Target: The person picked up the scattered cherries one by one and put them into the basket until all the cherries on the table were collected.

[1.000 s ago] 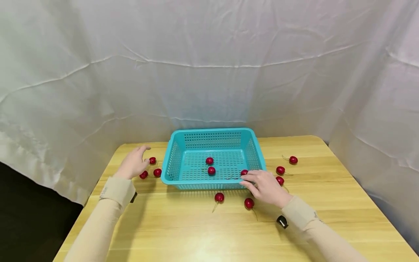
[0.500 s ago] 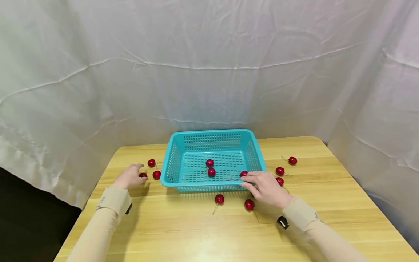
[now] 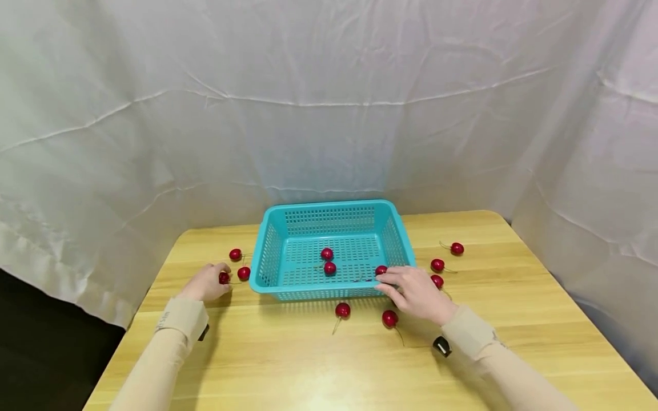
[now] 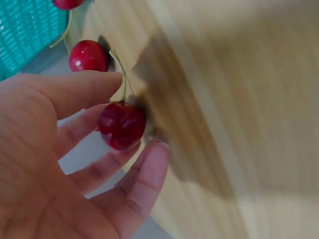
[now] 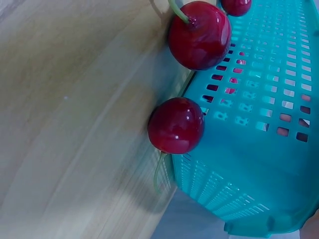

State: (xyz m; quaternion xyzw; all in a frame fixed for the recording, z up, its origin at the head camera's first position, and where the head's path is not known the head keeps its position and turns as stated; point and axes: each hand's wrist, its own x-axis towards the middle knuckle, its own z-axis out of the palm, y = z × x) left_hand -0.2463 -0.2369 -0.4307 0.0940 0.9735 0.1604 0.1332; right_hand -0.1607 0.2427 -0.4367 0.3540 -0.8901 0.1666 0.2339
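Observation:
At the table's left side my left hand [image 3: 207, 282] has its thumb and fingers curled round a red cherry [image 4: 122, 125] with a thin green stem. My right hand [image 3: 417, 292] holds the near right part of the rim of a turquoise basket [image 3: 329, 294], thumb outside and fingers over the edge. Inside the basket, two cherries lie near the middle, one of them a cherry [image 3: 329, 268] close to the front. Another cherry [image 3: 381, 270] sits beside my right fingertips. The right wrist view shows little of that hand, mostly the perforated basket wall [image 5: 239, 144].
Left of the basket lie two more cherries, one a cherry [image 3: 244, 273] close to its wall. A cherry [image 3: 342, 310] and another cherry [image 3: 389, 318] lie in front. Several cherries, including a cherry [image 3: 457, 248], lie to the right. A pale curtain [image 3: 329, 114] hangs behind the table [image 3: 308, 365].
My left hand has moved down and slightly nearer to me, and its fingers have come in round a cherry. My right hand has stayed on the basket rim.

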